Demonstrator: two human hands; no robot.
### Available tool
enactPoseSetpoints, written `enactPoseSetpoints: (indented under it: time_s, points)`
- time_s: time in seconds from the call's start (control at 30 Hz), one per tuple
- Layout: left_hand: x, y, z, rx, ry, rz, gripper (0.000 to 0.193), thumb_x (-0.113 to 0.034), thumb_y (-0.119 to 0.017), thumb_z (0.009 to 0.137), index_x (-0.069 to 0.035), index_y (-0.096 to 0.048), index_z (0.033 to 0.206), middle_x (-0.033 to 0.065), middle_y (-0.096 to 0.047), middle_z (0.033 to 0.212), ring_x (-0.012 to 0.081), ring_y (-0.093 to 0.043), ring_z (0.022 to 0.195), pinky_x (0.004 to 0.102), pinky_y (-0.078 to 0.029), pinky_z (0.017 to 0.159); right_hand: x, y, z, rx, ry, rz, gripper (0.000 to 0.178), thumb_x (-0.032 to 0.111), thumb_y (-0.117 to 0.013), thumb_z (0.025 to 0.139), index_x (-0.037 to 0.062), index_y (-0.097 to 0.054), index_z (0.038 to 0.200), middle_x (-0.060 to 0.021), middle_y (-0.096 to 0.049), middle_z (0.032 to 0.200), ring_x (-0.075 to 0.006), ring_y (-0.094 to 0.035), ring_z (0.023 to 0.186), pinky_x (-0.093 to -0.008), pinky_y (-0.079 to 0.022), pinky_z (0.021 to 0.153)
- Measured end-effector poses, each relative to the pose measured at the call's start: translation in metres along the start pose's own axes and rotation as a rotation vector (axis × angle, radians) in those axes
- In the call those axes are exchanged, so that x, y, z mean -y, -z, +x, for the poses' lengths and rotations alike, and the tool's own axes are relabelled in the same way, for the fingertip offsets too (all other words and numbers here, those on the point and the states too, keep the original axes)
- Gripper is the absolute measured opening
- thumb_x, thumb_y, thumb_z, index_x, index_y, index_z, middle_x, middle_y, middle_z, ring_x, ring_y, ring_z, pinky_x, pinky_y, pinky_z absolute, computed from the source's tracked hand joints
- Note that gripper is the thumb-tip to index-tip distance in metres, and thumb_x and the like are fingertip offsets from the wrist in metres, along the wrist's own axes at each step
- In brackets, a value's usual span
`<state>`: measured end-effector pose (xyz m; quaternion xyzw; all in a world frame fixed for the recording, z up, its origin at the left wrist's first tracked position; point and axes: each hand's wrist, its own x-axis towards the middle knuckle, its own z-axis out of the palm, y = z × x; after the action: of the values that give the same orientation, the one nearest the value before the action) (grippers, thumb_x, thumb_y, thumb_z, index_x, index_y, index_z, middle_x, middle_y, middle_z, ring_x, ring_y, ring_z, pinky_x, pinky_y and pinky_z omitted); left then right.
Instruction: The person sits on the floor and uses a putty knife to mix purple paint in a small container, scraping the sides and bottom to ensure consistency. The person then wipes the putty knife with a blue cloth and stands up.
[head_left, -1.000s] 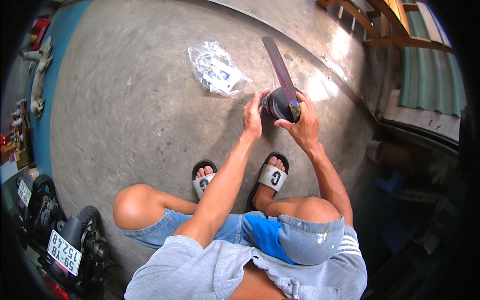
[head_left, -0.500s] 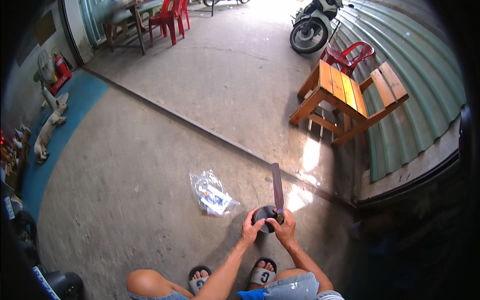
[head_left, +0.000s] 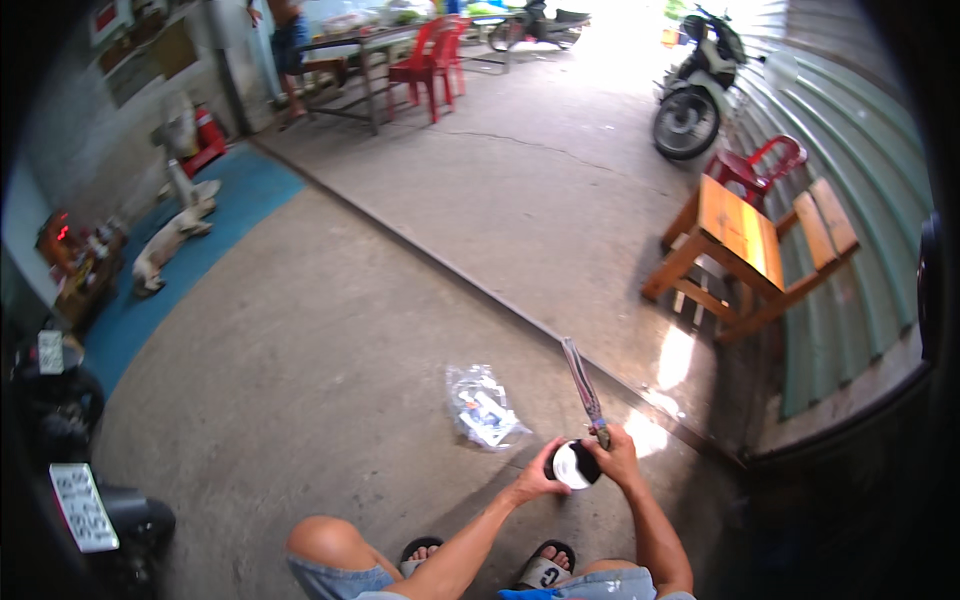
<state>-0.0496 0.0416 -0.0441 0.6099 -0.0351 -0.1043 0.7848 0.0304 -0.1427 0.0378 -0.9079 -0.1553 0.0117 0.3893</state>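
A: What do you have in front of you?

B: You hold a round black part with a white face (head_left: 574, 465) low over the concrete floor (head_left: 330, 380), just ahead of your sandalled feet (head_left: 545, 573). A long flat strip (head_left: 583, 385), grey with a bluish band, rises from its far side and leans away from you.

A: And your hands?

B: Your left hand (head_left: 533, 482) cups the round part from its left, fingers (head_left: 548, 462) curled onto its rim. Your right hand (head_left: 617, 458) wraps it from the right, near the strip's lower end, fingers closed on it. Both hands are clamped on the same piece; you cannot tell from here whether the strip is joined to it or only held against it.

A: What lies nearby?

B: A clear plastic bag (head_left: 482, 407) with small white and blue pieces inside lies on the floor just to the left of your hands, apart from them. Your bare left knee (head_left: 325, 545) sits low in view.

A: Farther out?

B: A wooden bench (head_left: 745, 245) stands to the right by the green corrugated wall (head_left: 860, 180), a red plastic chair (head_left: 765, 165) behind it, and a parked scooter (head_left: 695, 95) beyond that. A light-coloured dog (head_left: 175, 235) lies on the blue floor patch far left. More red chairs (head_left: 430, 65) stand by a table at the back.
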Motion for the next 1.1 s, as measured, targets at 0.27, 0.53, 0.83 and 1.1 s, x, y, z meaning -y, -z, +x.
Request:
enactPoseSetpoints:
  time_s: [0.27, 0.53, 0.83, 1.1]
  points:
    - [0.047, 0.004, -0.002, 0.009, 0.029, 0.221, 0.108, -0.021, -0.095, 0.057, -0.005, -0.036, 0.146, 0.016, -0.044, 0.144, 0.0296, -0.045, 0.132, 0.04, -0.04, 0.109, 0.039, -0.031, -0.009, 0.395, 0.41, -0.297, 0.05, 0.051, -0.071, 0.079, 0.0171, -0.071, 0.116, -0.0062, -0.057, 0.137, -0.0364, -0.041, 0.136, -0.0659, -0.022, 0.108]
    - [0.086, -0.001, 0.001, -0.038, -0.196, 0.486, 0.078, -0.022, -0.081, 0.074, -0.003, -0.045, 0.14, 0.0199, -0.052, 0.136, 0.0341, -0.041, 0.134, 0.0428, -0.035, 0.111, 0.047, -0.048, -0.022, 0.184, 0.172, -0.367, 0.039, 0.036, -0.069, 0.079, 0.0104, -0.071, 0.107, -0.007, -0.06, 0.128, -0.0318, -0.047, 0.127, -0.0604, -0.026, 0.106]
    - [0.043, -0.007, 0.014, -0.054, -0.236, 0.152, 0.085, -0.015, -0.086, 0.069, -0.004, -0.041, 0.141, 0.0167, -0.054, 0.133, 0.0303, -0.053, 0.123, 0.0393, -0.039, 0.109, 0.039, -0.042, -0.03, 0.105, -0.172, -0.257, 0.061, 0.04, -0.075, 0.08, 0.0062, -0.061, 0.129, -0.0199, -0.041, 0.15, -0.0447, -0.027, 0.143, -0.0562, -0.03, 0.111]
    - [0.067, 0.027, -0.003, -0.096, -0.311, 0.487, 0.071, -0.014, -0.075, 0.078, -0.004, -0.041, 0.14, 0.0146, -0.055, 0.13, 0.0251, -0.052, 0.121, 0.0379, -0.045, 0.101, 0.067, -0.016, -0.029, 0.483, 0.414, -0.508, 0.063, 0.038, -0.075, 0.078, 0.0363, -0.054, 0.138, -0.0085, -0.038, 0.155, -0.0389, -0.034, 0.14, -0.0634, -0.029, 0.099]
